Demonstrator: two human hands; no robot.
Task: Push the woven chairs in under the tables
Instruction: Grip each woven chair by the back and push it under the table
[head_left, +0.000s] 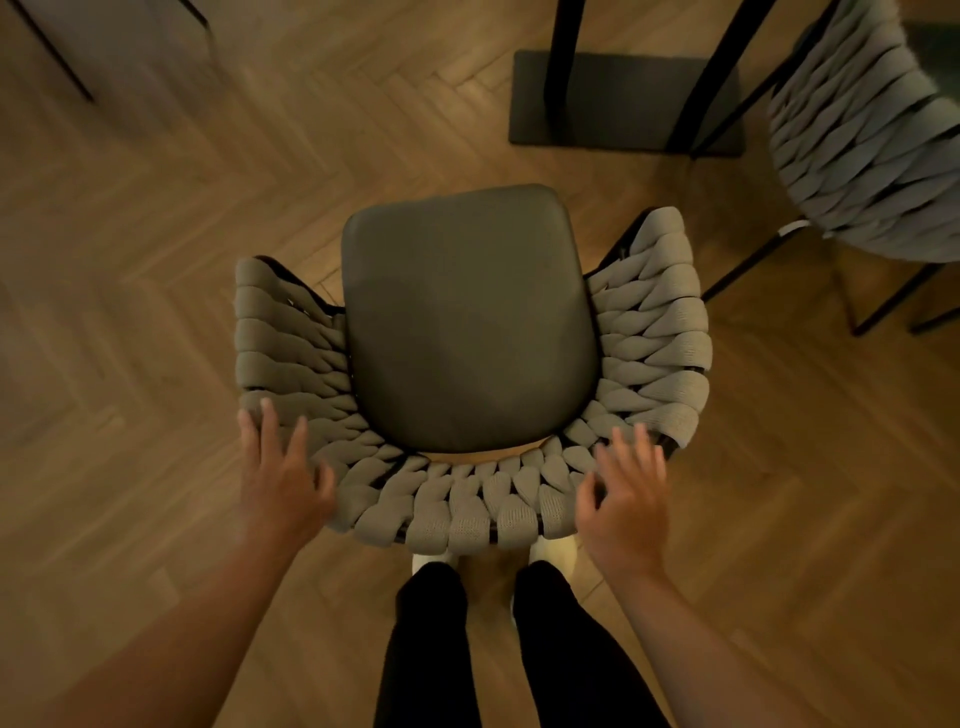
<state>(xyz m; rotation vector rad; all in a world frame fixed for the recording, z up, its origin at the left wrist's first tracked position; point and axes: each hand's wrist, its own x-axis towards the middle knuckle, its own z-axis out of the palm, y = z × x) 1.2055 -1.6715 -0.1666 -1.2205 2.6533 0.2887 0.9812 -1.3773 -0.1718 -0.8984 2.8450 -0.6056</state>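
- Head view looks straight down on 1 woven chair (470, 499), which stands on the herringbone wood floor (130, 260) right in front of the person, its curved back nearest them.
- Its dark seat cushion (467, 322) lies inside the grey woven band that wraps the back and both sides.
- At the chair's rear left corner is the left hand (280, 478), fingers spread and straight over the weave; motion blur hides whether it touches.
- At the chair's rear right corner is the right hand (626, 499), also spread wide with nothing held, and just as blurred.
- Directly behind the chair's back stand 2 legs in black trousers (431, 649), with white shoes (553, 553) just under the woven rim.
- Beyond the chair's front, to the right, a dark flat base plate (623, 98) sits on the floor with black posts rising from it.
- Further right of the chair stands a second woven chair (872, 135) on thin black legs, well apart from the first.
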